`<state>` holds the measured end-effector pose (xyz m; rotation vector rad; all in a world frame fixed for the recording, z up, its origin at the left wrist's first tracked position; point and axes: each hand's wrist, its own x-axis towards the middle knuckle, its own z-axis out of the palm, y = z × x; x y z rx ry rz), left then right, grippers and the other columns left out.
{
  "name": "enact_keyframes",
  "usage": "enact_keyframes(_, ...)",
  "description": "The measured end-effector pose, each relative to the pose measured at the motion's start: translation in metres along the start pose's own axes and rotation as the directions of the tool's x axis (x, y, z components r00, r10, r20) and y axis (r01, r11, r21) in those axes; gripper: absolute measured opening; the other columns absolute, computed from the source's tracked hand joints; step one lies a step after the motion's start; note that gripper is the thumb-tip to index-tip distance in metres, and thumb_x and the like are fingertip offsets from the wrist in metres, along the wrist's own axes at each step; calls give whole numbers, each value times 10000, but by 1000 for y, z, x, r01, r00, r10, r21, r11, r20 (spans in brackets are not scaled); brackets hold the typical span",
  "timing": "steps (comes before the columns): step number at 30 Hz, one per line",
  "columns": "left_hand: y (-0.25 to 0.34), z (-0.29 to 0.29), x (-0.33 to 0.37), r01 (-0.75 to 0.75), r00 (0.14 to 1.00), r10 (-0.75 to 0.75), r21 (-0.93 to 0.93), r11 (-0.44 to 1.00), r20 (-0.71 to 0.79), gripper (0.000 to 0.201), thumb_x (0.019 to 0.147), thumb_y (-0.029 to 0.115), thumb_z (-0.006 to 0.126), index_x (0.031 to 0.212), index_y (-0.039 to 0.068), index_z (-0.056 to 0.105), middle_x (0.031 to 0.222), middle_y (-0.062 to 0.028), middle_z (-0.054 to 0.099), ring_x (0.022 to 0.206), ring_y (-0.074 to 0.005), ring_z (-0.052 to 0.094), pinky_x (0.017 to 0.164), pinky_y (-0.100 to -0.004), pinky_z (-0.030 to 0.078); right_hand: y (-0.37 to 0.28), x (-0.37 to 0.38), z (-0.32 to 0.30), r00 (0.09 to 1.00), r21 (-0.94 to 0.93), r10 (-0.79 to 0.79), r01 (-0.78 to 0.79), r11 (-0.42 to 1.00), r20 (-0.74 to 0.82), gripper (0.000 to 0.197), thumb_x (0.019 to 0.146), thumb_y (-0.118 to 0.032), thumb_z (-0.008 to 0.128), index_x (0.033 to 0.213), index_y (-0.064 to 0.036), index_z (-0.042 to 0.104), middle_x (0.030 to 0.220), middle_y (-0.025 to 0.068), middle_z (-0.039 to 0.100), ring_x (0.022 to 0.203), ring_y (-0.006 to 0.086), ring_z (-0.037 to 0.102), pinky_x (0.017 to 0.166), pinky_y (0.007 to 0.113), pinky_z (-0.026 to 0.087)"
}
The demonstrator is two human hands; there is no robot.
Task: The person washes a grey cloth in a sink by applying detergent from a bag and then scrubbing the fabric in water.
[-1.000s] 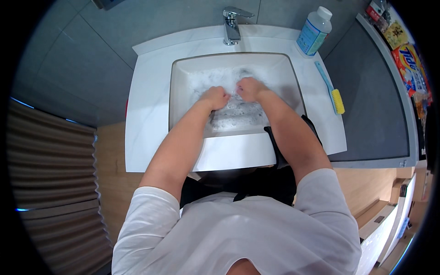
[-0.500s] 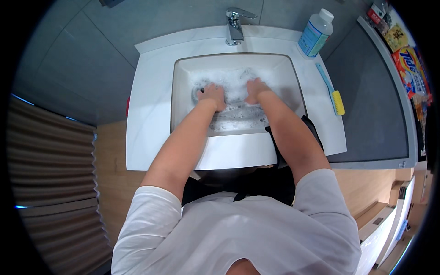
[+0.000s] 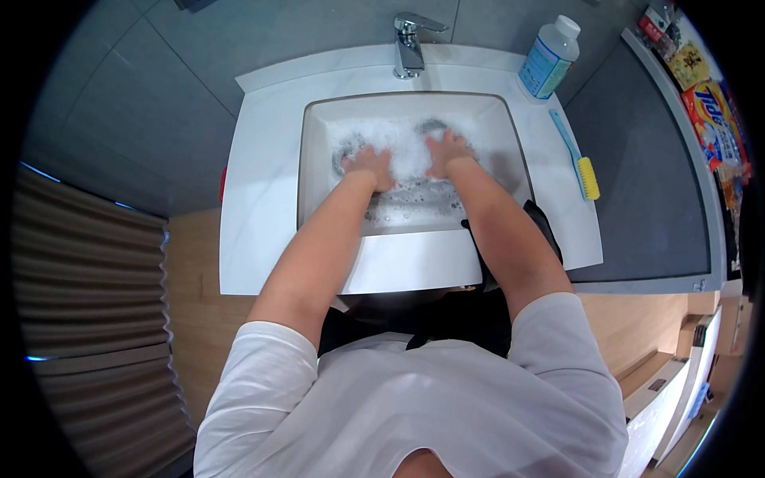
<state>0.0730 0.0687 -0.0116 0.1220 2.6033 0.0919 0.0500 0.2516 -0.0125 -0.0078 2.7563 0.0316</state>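
Note:
Both of my hands are in a white rectangular sink [image 3: 319,209] of soapy water. My left hand [image 3: 370,166] lies in the white suds [image 3: 408,142] on the left, fingers spread, palm down. To its right my right hand [image 3: 448,154] is likewise palm down with its fingers apart. Foam hides the fingertips in part, and no held object shows in either hand. Dark grey patches show through the foam beside the left hand and just beyond the right; I cannot make out whether they are cloth or water.
A chrome faucet [image 3: 408,54] stands behind the sink. A bottle with a white cap [image 3: 549,60] is at the counter's back right corner, and a blue brush with yellow bristles [image 3: 588,177] lies nearer. Black fabric [image 3: 547,231] hangs over the front right edge, by my right forearm.
My right hand's fingers have spread wider. A dark patch beyond that hand shows more through the foam. My left hand has barely moved.

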Motion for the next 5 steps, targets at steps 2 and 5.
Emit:
enact_keyframes(2, -4, 0, 5, -39, 999, 39, 34, 999, 20, 884, 854, 434, 719, 1589, 257, 260, 1665, -137, 197, 1531, -341, 211, 1188, -615, 233, 3, 5, -4, 988, -42, -49, 55, 998, 150, 954, 774, -457, 833, 1550, -339, 292, 1631, 123, 223, 1479, 398, 265, 1099, 656, 366)
enact_keyframes(5, -6, -1, 12, -124, 990, 116, 105, 987, 80, 898, 871, 454, 706, 1603, 242, 232, 1678, -129, 168, 1541, -339, 182, 1206, -604, 206, 6, 14, -6, 958, -37, -100, 114, 993, 269, 1033, 773, -476, 831, 1587, -384, 203, 1674, 110, 135, 1514, 376, 215, 1117, 672, 338)
